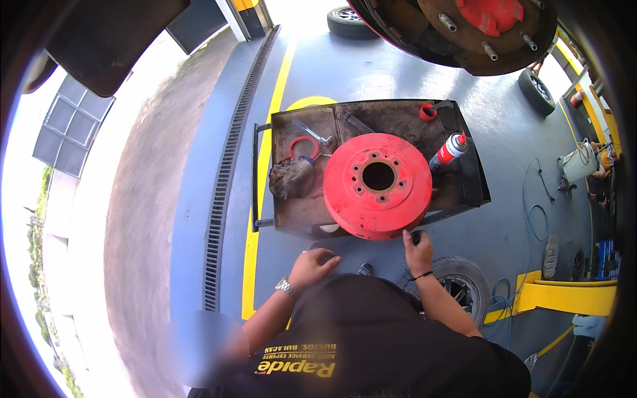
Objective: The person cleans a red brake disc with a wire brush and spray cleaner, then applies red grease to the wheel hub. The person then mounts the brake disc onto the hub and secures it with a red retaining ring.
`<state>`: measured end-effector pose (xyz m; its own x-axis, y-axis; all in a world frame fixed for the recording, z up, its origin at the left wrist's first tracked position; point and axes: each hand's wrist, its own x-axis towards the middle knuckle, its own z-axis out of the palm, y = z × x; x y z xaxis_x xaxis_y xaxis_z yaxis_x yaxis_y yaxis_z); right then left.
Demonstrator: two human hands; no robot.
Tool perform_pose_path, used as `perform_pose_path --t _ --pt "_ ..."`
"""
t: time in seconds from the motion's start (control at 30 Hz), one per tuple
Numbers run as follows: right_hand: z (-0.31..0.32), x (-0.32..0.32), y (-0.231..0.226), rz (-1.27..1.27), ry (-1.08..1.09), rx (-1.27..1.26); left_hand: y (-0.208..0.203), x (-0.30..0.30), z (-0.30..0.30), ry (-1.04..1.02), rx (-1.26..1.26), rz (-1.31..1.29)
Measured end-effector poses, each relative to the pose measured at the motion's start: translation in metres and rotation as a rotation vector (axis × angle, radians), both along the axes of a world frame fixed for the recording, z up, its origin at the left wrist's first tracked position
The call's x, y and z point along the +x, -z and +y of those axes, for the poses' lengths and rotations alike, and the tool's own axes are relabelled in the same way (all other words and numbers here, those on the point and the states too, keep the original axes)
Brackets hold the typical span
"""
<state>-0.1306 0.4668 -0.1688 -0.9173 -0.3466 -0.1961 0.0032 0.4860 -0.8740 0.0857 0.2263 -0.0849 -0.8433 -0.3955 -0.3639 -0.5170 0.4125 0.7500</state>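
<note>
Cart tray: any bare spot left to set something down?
Bare patch at the tray near-left corner, below the rag, left of the red brake drum. Smaller strip along the far edge by the red cup. Crowded: tools, drum, spray can.

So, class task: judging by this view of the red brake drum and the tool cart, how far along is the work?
Done: the red brake drum is off and lies flat on the tool cart; the hub above shows bare studs.
In hand: the right hand touches the drum's near rim; the left hand hovers beside the cart, holding nothing.
Left: the spray can and rag lie untouched; the hub remains uncovered.
</note>
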Motion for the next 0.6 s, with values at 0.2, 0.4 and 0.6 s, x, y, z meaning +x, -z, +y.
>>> perform_pose_path --t 0.2,0.4,0.6 --pt "-0.050 0.021 -0.052 0.760 -0.362 0.153 0.046 0.020 -0.047 0.174 -0.289 -0.036" --pt "-0.126 0.009 -0.084 0.827 -0.570 0.621 0.046 0.009 -0.111 0.204 -0.270 0.046" --pt "-0.172 -0.018 -0.080 0.461 -0.564 0.690 0.070 0.009 -0.163 0.194 -0.464 0.144"
